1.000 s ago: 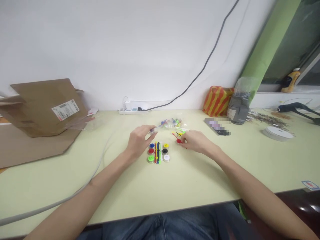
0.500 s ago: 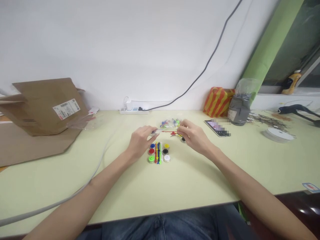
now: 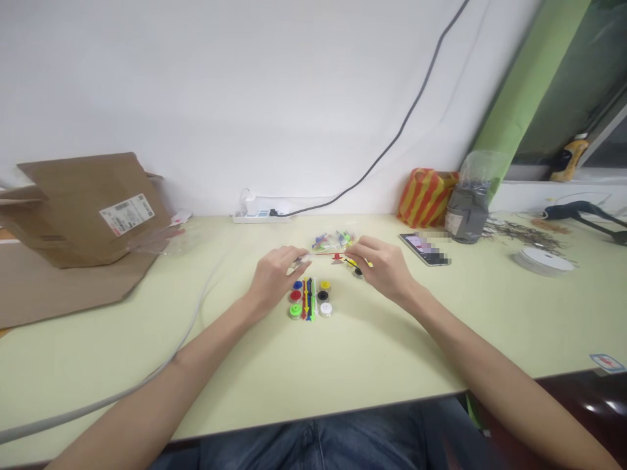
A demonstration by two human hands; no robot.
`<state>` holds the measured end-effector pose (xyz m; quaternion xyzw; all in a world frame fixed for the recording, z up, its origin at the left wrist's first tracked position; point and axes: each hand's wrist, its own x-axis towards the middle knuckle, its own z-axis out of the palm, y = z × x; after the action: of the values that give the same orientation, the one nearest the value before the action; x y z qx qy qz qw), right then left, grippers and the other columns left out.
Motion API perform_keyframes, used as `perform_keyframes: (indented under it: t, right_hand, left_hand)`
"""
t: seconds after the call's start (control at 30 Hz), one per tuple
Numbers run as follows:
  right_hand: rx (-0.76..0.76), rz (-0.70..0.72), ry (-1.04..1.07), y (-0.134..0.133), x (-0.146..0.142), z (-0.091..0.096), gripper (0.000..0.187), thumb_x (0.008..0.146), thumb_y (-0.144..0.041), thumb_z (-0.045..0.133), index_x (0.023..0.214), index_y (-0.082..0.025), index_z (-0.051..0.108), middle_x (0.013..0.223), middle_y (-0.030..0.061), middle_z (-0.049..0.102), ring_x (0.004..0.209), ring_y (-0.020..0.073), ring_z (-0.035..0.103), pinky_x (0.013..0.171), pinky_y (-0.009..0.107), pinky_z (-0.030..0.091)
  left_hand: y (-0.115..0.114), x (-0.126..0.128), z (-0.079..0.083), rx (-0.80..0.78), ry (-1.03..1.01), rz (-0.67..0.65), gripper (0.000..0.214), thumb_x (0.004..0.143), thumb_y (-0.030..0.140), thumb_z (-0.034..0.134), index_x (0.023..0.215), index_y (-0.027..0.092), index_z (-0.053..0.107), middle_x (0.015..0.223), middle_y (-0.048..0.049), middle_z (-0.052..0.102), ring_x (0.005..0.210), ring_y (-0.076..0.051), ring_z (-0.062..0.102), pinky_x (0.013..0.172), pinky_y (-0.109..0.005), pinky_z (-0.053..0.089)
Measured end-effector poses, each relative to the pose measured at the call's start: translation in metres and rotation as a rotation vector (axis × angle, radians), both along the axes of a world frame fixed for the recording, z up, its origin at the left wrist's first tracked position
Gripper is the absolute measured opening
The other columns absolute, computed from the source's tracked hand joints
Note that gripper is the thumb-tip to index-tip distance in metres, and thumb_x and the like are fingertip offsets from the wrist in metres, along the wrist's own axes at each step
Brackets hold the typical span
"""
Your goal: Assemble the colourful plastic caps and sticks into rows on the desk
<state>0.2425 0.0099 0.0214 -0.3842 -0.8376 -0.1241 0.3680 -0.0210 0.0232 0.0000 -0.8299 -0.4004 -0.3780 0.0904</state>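
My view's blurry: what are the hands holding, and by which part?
The right hand seems to pinch a thin red stick by its right end; the left hand has something at its fingertips, too small to tell.

Two hands, the left hand [image 3: 273,279] and the right hand [image 3: 381,267]; six round buttons [image 3: 295,295], in two columns of three; one bunch of colored sticks [image 3: 308,299] between the columns, too thin to count; one clear bag [image 3: 333,242] of small parts; one phone [image 3: 425,249]; one power strip [image 3: 259,219]; one striped bag [image 3: 426,198]; one plastic-wrapped jar [image 3: 467,215]; one white roll [image 3: 543,262]; one cardboard box [image 3: 83,209]; one bottle [image 3: 563,160].
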Motion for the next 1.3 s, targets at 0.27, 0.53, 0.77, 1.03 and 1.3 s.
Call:
perform_keyframes:
  t: [0.27, 0.53, 0.77, 1.03, 1.3]
  right_hand:
    - [0.207, 0.011, 0.033, -0.004, -0.024, -0.019, 0.025, 0.100, -0.024, 0.052, 0.080, -0.020, 0.067, 0.069, 0.0009, 0.065, 0.063, 0.0116, 0.056, 0.061, 0.025, 0.035]
    - [0.359, 0.089, 0.117, -0.010, -0.042, -0.027, 0.022, 0.097, -0.018, 0.055, 0.076, -0.020, 0.059, 0.060, -0.0018, 0.062, 0.053, 0.0097, 0.053, 0.058, 0.024, 0.036]
    - [0.423, 0.113, 0.184, -0.010, -0.035, -0.024, 0.014, 0.094, -0.016, 0.059, 0.082, -0.022, 0.062, 0.066, 0.0005, 0.064, 0.060, 0.0122, 0.057, 0.059, 0.025, 0.042]
    - [0.462, 0.235, 0.091, -0.014, -0.037, -0.020, 0.012, 0.093, -0.012, 0.059, 0.097, -0.021, 0.067, 0.089, 0.0045, 0.075, 0.084, 0.0165, 0.066, 0.072, 0.030, 0.049]
    - [0.381, 0.185, -0.016, -0.010, -0.043, -0.025, 0.019, 0.098, -0.010, 0.052, 0.102, -0.018, 0.069, 0.099, 0.0051, 0.077, 0.108, 0.0181, 0.064, 0.083, 0.033, 0.044]
  left_hand:
    - [-0.015, 0.015, 0.006, -0.033, 0.047, -0.188, 0.031, 0.104, 0.029, 0.039, 0.116, 0.020, 0.066, 0.111, -0.0078, 0.073, 0.102, -0.020, 0.066, 0.089, -0.036, 0.049]
    - [-0.032, 0.029, 0.009, -0.069, -0.069, -0.284, 0.033, 0.104, 0.027, 0.038, 0.121, 0.020, 0.065, 0.114, -0.0087, 0.072, 0.107, -0.021, 0.066, 0.092, -0.036, 0.050]
    - [-0.026, 0.021, 0.009, -0.126, -0.115, -0.215, 0.034, 0.103, 0.031, 0.039, 0.117, 0.020, 0.068, 0.110, -0.0083, 0.072, 0.102, -0.021, 0.065, 0.090, -0.035, 0.050]
    - [-0.033, 0.026, 0.012, -0.192, -0.248, -0.360, 0.033, 0.103, 0.030, 0.042, 0.119, 0.021, 0.068, 0.115, -0.0082, 0.071, 0.107, -0.020, 0.066, 0.095, -0.034, 0.050]
    - [-0.035, 0.028, 0.010, -0.268, -0.405, -0.363, 0.035, 0.104, 0.032, 0.041, 0.125, 0.020, 0.067, 0.122, -0.0080, 0.069, 0.109, -0.020, 0.065, 0.096, -0.033, 0.049]
